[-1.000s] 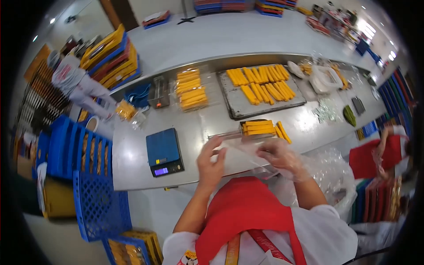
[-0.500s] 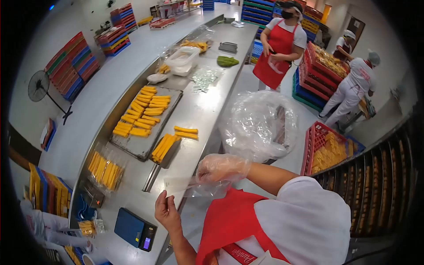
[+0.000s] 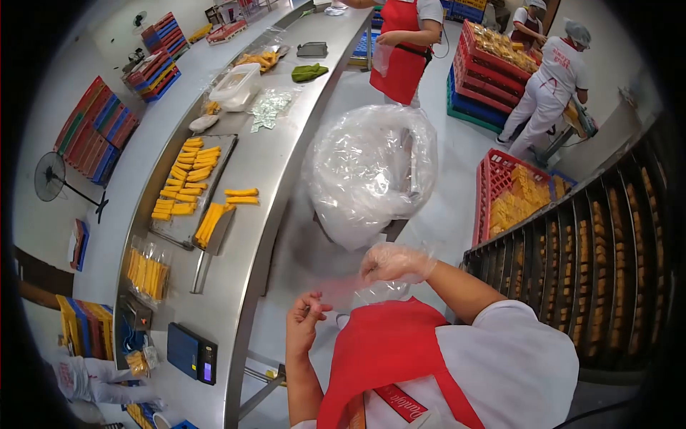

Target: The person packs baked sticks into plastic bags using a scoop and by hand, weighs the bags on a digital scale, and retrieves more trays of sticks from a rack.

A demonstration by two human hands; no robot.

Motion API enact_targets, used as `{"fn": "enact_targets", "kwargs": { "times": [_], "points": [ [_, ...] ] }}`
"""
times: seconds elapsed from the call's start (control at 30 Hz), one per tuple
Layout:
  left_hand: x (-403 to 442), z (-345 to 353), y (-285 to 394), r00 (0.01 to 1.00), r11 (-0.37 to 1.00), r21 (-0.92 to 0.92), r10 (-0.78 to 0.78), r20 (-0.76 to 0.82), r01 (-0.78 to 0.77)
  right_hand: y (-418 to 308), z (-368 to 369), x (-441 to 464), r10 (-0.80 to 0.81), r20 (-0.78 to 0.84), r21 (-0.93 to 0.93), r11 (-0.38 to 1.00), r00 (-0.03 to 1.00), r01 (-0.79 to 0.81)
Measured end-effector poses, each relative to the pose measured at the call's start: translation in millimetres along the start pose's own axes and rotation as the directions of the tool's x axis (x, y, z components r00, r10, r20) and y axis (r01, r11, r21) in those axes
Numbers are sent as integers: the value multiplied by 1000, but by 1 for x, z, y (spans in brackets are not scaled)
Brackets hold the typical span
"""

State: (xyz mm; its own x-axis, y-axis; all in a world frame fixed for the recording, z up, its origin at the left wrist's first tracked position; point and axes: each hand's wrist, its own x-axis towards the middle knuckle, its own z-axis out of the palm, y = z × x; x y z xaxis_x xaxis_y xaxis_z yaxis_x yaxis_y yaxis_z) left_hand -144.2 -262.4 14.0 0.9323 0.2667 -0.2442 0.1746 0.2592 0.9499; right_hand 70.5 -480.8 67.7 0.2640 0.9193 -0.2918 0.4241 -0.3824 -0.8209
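Note:
A clear plastic bag (image 3: pixel 341 287) is stretched between my hands, just off the table's edge in front of my red apron. My right hand (image 3: pixel 394 263), in a clear plastic glove, is closed on one side of it. My bare left hand (image 3: pixel 307 314) has its fingers pinched at the bag's other side; the exact grip is small and blurred. On the steel table (image 3: pixel 246 268) to the left, a metal scoop (image 3: pixel 220 232) holds several yellow bread sticks (image 3: pixel 209 223). More sticks lie on a baking tray (image 3: pixel 166 230), and a filled bag (image 3: pixel 148 272) stands nearer.
A digital scale (image 3: pixel 191 352) sits at the table's near end. Ahead stands a container lined with loose clear plastic (image 3: pixel 368 171). To my right are a red crate (image 3: pixel 493 189) and a tall rack (image 3: pixel 593 286). Co-workers stand beyond, one in a red apron (image 3: pixel 396 53).
My hands and the plastic bag have shifted away from the table edge to the right. The view has turned rightward, so the table now sits farther left.

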Motion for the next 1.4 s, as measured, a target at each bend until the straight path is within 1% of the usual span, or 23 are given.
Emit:
{"fn": "enact_targets", "kwargs": {
  "times": [0.07, 0.17, 0.23, 0.37, 0.47, 0.5, 0.53, 0.57, 0.67, 0.73, 0.77, 0.8, 0.87, 0.9, 0.93, 0.97, 1.03, 1.1, 1.17, 1.2, 1.27, 1.33, 1.4],
  "points": [
    [-7, 11, -2, 999, 999, -18, -43, 26, 44, 11, 3, -9, 6, -5, 50, 999, 1000, -6],
    [-22, 22, -9, 987, 987, -55, -148, 60, 151, 25, 17, -13, 36, -3, -120, 992, 999, -37],
    [-27, 17, -12, 965, 927, -270, -250, 76, 261, 32, 22, -7, -5, 11, -76, 997, 1000, 6],
    [-39, 15, -26, 955, 935, -269, -270, -125, 229, 29, 29, 14, -9, 169, -106, 994, 986, 27],
    [-46, 22, -23, 908, 948, -240, -280, -311, 210, 40, 18, 19, 19, -74, -119, 992, 997, -28],
    [-48, 16, -29, 914, 951, -234, -269, -304, 202, 63, 13, 22, -35, -92, -459, 888, 995, -11],
    [-52, 5, -40, 899, 962, -194, -250, -361, 189, 78, 4, 20, -88, -96, -743, 669, 991, -12],
    [-55, -2, -48, 882, 972, -156, -225, -414, 174, 79, -7, 10, -91, -115, -752, 659, 989, -27],
    [-65, -6, -59, 861, 989, -64, -147, -487, 132, 73, -45, -28, 421, 61, -794, 569, 905, -212],
    [-61, -11, -82, 891, 994, 4, -95, -445, 107, 72, -53, -37, 343, 40, -803, 570, 939, -174],
    [-55, -10, -87, 908, 993, 78, -53, -415, 94, 66, -49, -35, 77, -29, -807, 587, 997, -68],
    [-49, -9, -92, 918, 994, 79, -38, -395, 75, 58, -43, -32, 82, -52, -814, 574, 995, -90],
    [-40, 0, -91, 917, 927, 303, -93, -389, 223, 30, -32, -28, -281, -406, -731, 671, 870, -124],
    [-38, 1, -90, 929, 885, 403, -82, -362, 235, 28, -33, -30, -284, -413, -734, 666, 865, -132],
    [-35, 3, -90, 931, 887, 403, -73, -357, 224, 28, -35, -32, 1, -103, -784, 615, 995, -82],
    [-33, 5, -90, 946, 847, 481, -76, -314, 228, 28, -35, -33, 306, 211, -812, 584, 928, -8],
    [-25, 5, -101, 960, 805, 552, -72, -270, 216, 77, -3, -16, 196, 256, -737, 674, 947, 59],
    [-14, 2, -130, 984, 693, 717, 69, -167, 73, 38, 24, -19, -106, 163, -503, 846, 981, 175],
    [-9, 13, -133, 986, 652, 755, 68, -150, 70, 4, 46, -5, -147, 277, -409, 876, 949, 255],
    [-5, 19, -131, 990, 608, 791, 61, -129, 66, -10, 56, -3, -152, 279, -407, 876, 948, 260],
    [-7, 34, -112, 996, 558, 827, 6, -88, 69, -28, 73, -2, 68, 381, -555, 814, 922, 169],
    [-6, 37, -116, 978, 595, 803, 143, -151, 37, -5, 94, 4, 79, 431, -582, 786, 899, 210],
    [-11, 35, -106, 968, 587, 806, 145, -203, 80, 7, 101, 1, 94, 485, -604, 755, 869, 256]
  ]
}}
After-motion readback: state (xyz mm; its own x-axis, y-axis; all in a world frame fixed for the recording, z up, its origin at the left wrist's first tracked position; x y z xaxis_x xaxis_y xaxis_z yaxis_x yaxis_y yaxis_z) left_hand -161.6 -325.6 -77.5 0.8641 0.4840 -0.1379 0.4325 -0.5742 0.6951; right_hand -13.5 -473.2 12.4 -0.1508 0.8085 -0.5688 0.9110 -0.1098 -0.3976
